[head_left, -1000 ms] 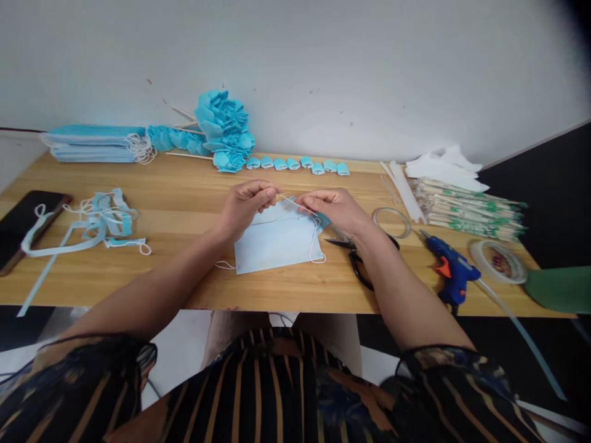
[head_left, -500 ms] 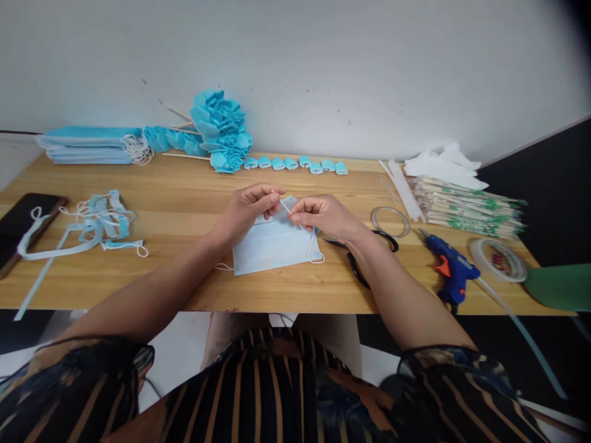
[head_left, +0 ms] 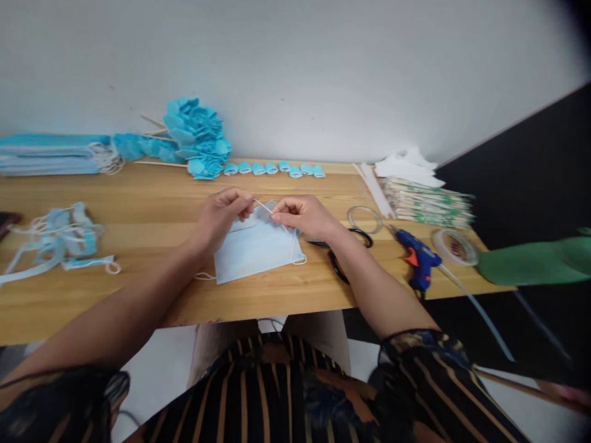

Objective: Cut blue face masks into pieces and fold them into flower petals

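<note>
A thin white strip (head_left: pixel 264 207) runs between my two hands; whether it is wire, stick or cord I cannot tell. My left hand (head_left: pixel 224 214) pinches its upper end between thumb and forefinger. Lower down, my right hand (head_left: pixel 305 216) is closed on the same strip, part of which sticks out below the fingers. Under both hands a light blue face mask (head_left: pixel 253 251) lies flat on the wooden table, its white ear loops at the sides. Black-handled scissors (head_left: pixel 364 236) lie partly hidden beneath my right forearm.
Behind are stacked masks (head_left: pixel 50 154), blue fabric flowers (head_left: pixel 196 132) and a row of small blue pieces (head_left: pixel 271 168). Cut mask scraps (head_left: pixel 64 237) lie left. At right are a blue glue gun (head_left: pixel 418 255), tape roll (head_left: pixel 456 247), wrapped sticks (head_left: pixel 429 204) and a green object (head_left: pixel 530 261).
The camera view has turned right, so everything appears shifted left. My hands have drawn slightly apart along the white strip, and more of it shows between them.
</note>
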A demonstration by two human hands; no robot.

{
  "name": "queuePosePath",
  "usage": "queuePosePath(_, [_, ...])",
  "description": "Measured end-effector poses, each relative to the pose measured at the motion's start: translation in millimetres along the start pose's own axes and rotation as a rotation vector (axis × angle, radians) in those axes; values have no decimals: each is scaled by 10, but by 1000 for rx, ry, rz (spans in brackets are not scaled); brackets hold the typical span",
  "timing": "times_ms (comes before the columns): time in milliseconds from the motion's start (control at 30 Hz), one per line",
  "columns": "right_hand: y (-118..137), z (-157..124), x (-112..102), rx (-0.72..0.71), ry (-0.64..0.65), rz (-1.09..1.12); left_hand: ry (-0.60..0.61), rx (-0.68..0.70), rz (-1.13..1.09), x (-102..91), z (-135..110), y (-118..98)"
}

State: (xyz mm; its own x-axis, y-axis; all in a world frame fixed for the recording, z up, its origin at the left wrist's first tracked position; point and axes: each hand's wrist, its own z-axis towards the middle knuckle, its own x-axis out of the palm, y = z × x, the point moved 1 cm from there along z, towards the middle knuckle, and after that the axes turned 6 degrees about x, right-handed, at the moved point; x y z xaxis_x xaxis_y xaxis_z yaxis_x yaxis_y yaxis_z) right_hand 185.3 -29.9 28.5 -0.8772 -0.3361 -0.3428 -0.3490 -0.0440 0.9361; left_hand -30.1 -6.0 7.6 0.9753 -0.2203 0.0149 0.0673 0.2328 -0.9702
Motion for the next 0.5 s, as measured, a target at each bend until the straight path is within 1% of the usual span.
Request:
queuePosePath(33, [20, -2, -92, -1, -62, -38, -18, -15, 1, -22, 10, 19])
queuePosePath(67, [40, -8, -224, -6, -159, -88, -26, -18, -4, -40, 22, 36])
queuePosePath(100, [58, -23, -393, -5, -286, -157, -18, -24, -7, -52, 32, 51])
queuePosePath(167, [73, -80, -806, 48, -532, -312, -2, -33, 2, -60, 44, 72])
queuePosePath(200, [61, -119, -1024, 101, -618, -381, 10, -39, 10, -55, 44, 77])
queuePosePath(233, [34, -163, -1232, 159, -675, -451, 21, -42, 20, -48, 41, 81])
queuePosePath(267, [-9, -207, -1420, 228, -712, -521, 29, -44, 27, -38, 37, 83])
queuePosePath(300, [-69, -250, -1580, 341, -733, -595, 34, -44, 33, -30, 33, 84])
queuePosePath(367, [-210, -320, -1799, 540, -714, -722, 37, -39, 39, -19, 27, 86])
queuePosePath(433, [-350, -358, -1895, 670, -654, -786, 36, -36, 43, -20, 29, 87])
queuePosePath(500, [-459, -359, -1917, 730, -617, -821, 37, -36, 51, -27, 35, 85])
